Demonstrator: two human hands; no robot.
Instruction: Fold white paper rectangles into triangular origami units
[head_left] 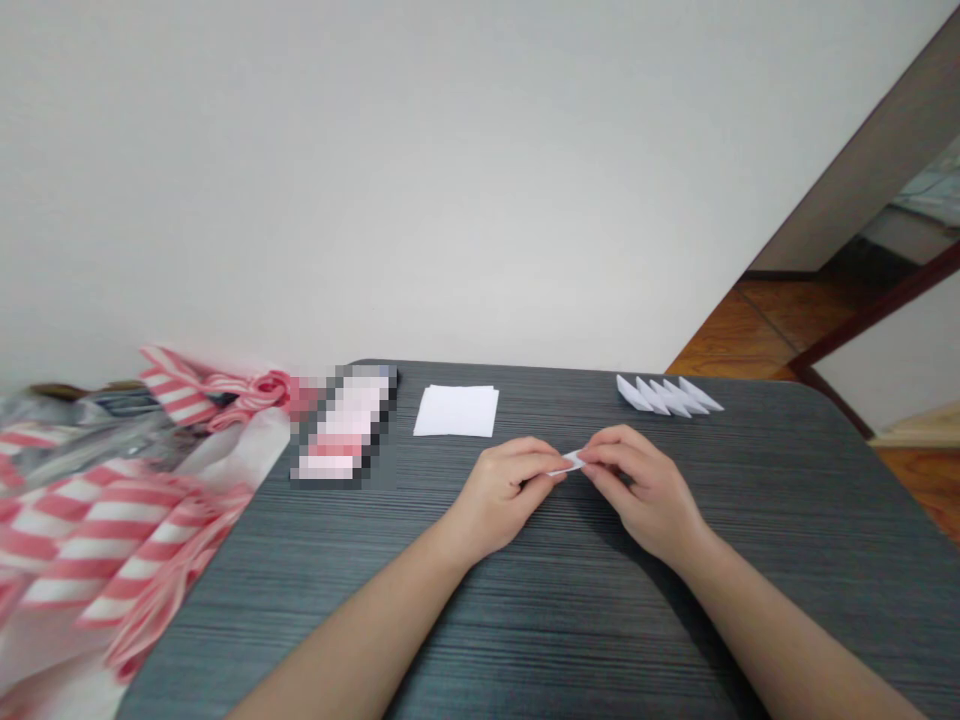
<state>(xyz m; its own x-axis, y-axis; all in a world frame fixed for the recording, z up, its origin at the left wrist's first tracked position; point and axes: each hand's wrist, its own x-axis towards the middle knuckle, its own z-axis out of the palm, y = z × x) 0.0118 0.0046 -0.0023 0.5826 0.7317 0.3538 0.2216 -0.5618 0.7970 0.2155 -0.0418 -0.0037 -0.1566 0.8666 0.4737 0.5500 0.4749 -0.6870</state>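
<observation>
Your left hand (pixel 501 492) and right hand (pixel 646 488) pinching a small paper (pixel 573 461), ends hidden in your grip, an oblong object (pixel 345 422) (pixelated, unreadable) leftward.

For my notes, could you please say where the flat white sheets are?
Slightly left of centre in the head view, the sheets lie on the table beyond the left hand.
</observation>
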